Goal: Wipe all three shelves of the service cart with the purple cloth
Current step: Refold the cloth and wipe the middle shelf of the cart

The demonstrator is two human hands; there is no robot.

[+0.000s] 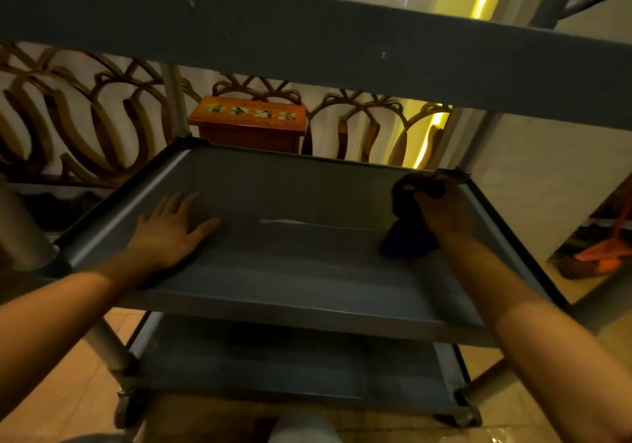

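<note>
Service cart [307,309] of grey plastic fills the frame from a low angle, its three shelves stacked on metal posts. Top shelf [307,42] crosses overhead as a broad dark band. Middle shelf [290,264] lies open below it, a raised lip running round all four sides and a pale streak showing near its centre. Bottom shelf [260,370] sits beneath, close to the tiled floor [68,384]. Behind the cart, a scrolled metal railing [85,117] stands before a pale wall, and a small orange-brown wooden box [249,124] sits just past the middle shelf's far edge. An orange item, too blurred to make out, lies on the floor off the cart's right side. The person's left hand [167,230] rests flat on the middle shelf near its left edge, palm down, fingers spread and holding nothing. The right hand [444,213] is at the shelf's far right corner, fingers curled tight around the purple cloth [407,234]. The cloth, almost black in the dim light, bunches above the knuckles and trails down onto the shelf surface beside the wrist.
</note>
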